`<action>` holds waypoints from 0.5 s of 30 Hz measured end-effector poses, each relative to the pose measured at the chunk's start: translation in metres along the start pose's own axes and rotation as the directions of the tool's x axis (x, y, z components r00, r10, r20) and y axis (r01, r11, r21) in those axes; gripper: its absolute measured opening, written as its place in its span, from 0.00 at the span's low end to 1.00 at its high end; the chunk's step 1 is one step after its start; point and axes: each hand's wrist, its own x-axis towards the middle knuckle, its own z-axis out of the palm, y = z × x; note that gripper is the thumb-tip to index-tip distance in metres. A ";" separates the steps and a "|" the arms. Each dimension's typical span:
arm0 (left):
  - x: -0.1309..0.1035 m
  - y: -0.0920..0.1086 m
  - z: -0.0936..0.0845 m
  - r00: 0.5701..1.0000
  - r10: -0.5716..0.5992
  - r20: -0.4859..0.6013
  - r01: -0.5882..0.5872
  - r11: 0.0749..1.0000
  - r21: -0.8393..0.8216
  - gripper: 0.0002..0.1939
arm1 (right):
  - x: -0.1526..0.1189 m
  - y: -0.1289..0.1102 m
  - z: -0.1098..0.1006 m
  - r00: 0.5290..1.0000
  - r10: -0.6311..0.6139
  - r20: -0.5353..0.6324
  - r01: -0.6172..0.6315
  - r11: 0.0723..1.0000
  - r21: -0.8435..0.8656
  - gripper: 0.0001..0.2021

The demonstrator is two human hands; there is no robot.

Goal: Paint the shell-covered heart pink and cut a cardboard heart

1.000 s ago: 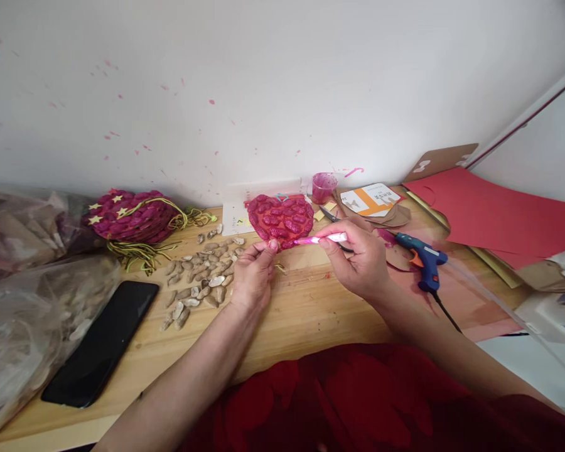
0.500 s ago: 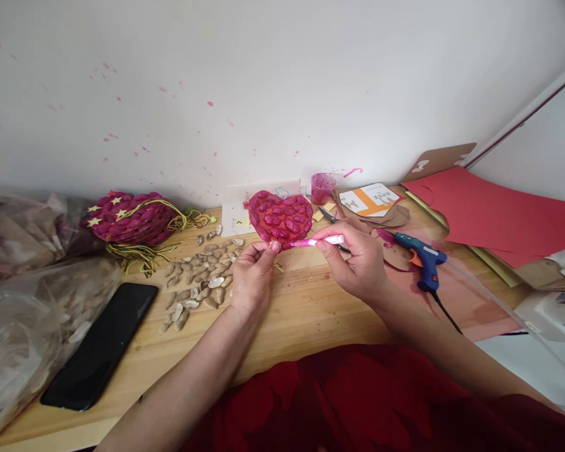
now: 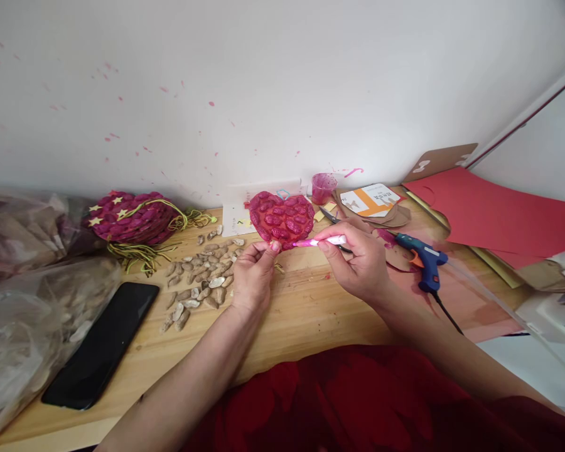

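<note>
A heart-shaped craft piece, covered in magenta-painted peanut shells, is held tilted up above the table. My left hand pinches its lower edge between thumb and fingers. In my right hand is a white marker with a pink tip, gripped like a pen. The tip meets or nearly meets the lower edge of the heart, close to my left thumb. Plain peanut shells lie scattered on the wooden table to the left of my left hand. Scissors, partly hidden, lie behind my right hand.
A black phone and plastic bags of shells occupy the left side. Behind them sits a stack of magenta shell pieces with yellow cords. To the right are a blue glue gun, pink cup and red paper.
The marker tip has shifted slightly to the right along the heart's lower edge, together with my right hand. My left hand keeps its pinch on the heart.
</note>
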 end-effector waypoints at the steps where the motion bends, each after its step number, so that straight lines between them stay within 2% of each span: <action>1: 0.000 0.000 0.000 1.000 0.001 -0.001 -0.001 1.000 -0.001 0.23 | 0.000 0.000 0.000 1.000 -0.003 0.001 0.003 1.000 0.010 0.03; 7: 0.001 -0.002 0.000 1.000 0.019 0.006 -0.019 1.000 0.012 0.23 | 0.000 -0.001 0.001 1.000 0.006 -0.001 -0.006 1.000 0.026 0.04; 15: 0.002 -0.006 -0.001 0.998 0.062 0.023 -0.063 0.997 0.048 0.21 | 0.000 -0.001 0.000 1.000 0.018 0.002 -0.018 0.999 -0.034 0.03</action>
